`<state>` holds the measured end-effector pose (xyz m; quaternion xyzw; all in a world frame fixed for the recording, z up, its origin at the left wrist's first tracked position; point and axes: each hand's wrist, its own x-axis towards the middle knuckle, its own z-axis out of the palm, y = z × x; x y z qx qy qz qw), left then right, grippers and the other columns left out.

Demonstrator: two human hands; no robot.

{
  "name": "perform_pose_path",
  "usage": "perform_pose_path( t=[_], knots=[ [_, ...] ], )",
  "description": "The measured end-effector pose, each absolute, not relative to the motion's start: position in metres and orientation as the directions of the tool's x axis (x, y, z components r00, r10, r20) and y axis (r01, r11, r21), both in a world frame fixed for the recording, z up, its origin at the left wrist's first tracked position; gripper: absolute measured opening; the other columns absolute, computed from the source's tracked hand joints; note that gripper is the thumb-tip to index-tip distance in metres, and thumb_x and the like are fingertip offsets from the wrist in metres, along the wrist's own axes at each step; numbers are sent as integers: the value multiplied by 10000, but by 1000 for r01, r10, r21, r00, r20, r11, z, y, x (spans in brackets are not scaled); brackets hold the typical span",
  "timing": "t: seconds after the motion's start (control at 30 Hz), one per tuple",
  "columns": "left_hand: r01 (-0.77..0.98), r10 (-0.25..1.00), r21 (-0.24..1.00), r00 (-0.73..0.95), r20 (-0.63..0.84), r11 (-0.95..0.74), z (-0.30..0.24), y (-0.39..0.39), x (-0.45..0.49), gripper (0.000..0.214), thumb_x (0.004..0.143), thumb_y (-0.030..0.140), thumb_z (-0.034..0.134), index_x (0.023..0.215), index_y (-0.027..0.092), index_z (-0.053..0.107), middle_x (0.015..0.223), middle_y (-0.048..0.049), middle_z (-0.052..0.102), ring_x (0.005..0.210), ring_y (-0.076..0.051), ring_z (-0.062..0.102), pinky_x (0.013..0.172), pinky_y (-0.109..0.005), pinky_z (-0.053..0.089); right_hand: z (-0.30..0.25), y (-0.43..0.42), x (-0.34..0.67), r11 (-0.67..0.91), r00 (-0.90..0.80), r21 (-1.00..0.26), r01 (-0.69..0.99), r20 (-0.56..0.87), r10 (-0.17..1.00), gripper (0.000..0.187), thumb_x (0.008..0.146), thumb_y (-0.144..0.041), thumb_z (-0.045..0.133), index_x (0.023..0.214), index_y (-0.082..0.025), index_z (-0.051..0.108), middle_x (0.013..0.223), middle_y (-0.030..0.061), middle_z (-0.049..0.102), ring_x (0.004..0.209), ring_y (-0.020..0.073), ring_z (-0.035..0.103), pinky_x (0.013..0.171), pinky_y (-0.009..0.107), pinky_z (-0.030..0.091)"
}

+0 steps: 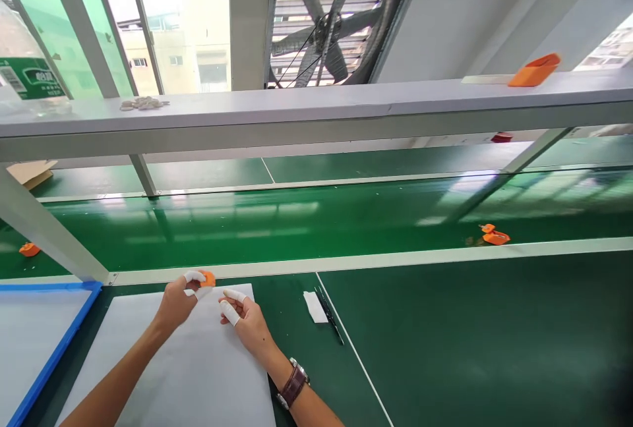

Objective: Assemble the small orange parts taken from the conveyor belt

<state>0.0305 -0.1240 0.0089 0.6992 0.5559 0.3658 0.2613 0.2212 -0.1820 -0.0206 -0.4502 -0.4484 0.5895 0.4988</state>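
Orange piece (209,278), clamped in left hand (180,299) grip.
It is sitting by the far edge of the white sheet (198,374); right hand (251,325) is curling just rightward, cannot tell whether its grip is meeting.

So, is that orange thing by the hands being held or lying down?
Held: the left hand has the orange piece pinched between its white-covered fingertips.
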Motion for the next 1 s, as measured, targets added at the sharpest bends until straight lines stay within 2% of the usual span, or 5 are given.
perform_pose_path(
  t=[0.1,0.3,0.6,0.83,1.0],
  knots=[
    [591,969,777,39,244,-219,12,-66,39,208,806,385,727,934,235,662,1019,-46,764,813,-211,710,806,-350,558,-19,-186,221,-31,-113,-991,-128,-17,993,351,803,-377,714,1091,-176,718,1001,79,719,860,215,679,819,368,567],
    [597,971,766,152,186,-240,3,12,107,218,933,359,670,963,143,671,905,-32,712,805,-170,683,796,-370,572,-16,-196,223,192,-188,-961,202,154,970,243,849,-223,612,1048,-201,748,951,45,685,803,182,644,764,303,522],
    [602,967,764,229,115,-234,-5,55,157,213,956,315,651,1070,136,660,1072,-65,691,947,-202,680,848,-408,579,-10,-199,226,131,-171,-950,283,84,982,249,829,-199,602,1028,-248,743,1033,56,697,861,221,687,760,306,527],
    [576,959,769,217,182,-277,12,22,104,283,934,334,649,1145,147,672,1128,-99,717,1024,-243,688,941,-458,544,-23,-198,223,190,-162,-929,318,144,976,276,795,-171,628,1013,-295,742,1040,46,692,878,229,690,743,297,540],
    [549,909,732,333,250,-403,4,-85,58,230,903,295,576,1032,226,753,1174,-98,740,1055,-289,693,892,-429,572,-23,-203,218,320,-230,-858,401,243,942,363,778,-87,588,1054,-267,742,1163,71,666,1019,250,675,939,345,543]
  ],
)
